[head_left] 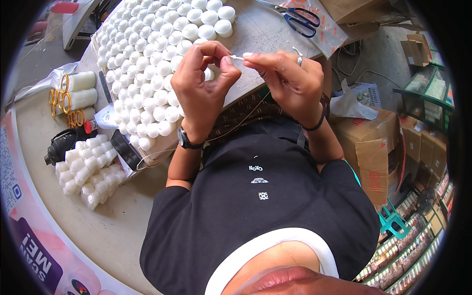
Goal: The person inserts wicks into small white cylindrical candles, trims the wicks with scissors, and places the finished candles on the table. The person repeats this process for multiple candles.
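Note:
Both hands are raised at the near edge of the table, fingertips facing each other. My left hand pinches one end of a short white string, which looks like a candle wick. The other part is pinched between thumb and forefinger of my right hand; a tail sticks up near its ring. Only a small stretch shows between the fingertips. Beyond and left of my left hand, many small white candles stand close together in rows, some with thin wicks visible.
Blue-handled scissors lie at the table's far right by a plastic sheet. Packs of white candles, a black bottle and white rolls with yellow rings are at left. Cardboard boxes stand on the right.

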`<state>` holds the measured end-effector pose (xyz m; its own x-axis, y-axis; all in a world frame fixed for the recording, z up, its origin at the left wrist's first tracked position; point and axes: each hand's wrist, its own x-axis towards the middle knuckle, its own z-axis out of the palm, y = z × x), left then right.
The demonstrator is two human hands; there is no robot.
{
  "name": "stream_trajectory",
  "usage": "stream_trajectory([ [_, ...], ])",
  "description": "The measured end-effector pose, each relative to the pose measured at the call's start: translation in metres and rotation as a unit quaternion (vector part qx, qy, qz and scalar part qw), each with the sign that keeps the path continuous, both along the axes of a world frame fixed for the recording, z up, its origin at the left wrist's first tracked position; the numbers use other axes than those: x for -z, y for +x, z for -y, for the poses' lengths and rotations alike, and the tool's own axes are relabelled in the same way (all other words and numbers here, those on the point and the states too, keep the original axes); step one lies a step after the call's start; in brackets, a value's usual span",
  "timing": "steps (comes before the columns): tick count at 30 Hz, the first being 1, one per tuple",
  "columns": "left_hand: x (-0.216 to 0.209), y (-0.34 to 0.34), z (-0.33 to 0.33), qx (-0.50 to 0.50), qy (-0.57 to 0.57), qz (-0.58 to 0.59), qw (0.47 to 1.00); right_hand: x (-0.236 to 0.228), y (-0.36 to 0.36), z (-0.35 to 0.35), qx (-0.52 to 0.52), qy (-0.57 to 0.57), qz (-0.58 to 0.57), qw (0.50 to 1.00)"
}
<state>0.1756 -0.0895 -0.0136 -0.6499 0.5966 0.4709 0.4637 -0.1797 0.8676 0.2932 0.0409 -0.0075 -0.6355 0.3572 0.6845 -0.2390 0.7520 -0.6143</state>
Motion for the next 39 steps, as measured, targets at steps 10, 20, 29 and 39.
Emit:
stream_trajectory([
  [10,0.006,0.004,-0.002,0.142,0.055,0.181,0.972,-0.002,0.003,0.004,-0.147,-0.445,0.01,0.883],
  [20,0.01,0.009,-0.008,0.195,0.126,0.271,0.934,0.01,0.006,0.003,-0.188,-0.465,0.06,0.863],
  [29,0.005,-0.01,-0.002,0.01,-0.099,-0.28,0.955,-0.004,0.004,-0.006,-0.06,-0.201,0.094,0.973],
  [39,0.012,0.003,-0.007,-0.088,-0.004,-0.303,0.949,0.008,-0.001,0.016,-0.13,-0.517,0.045,0.845],
])
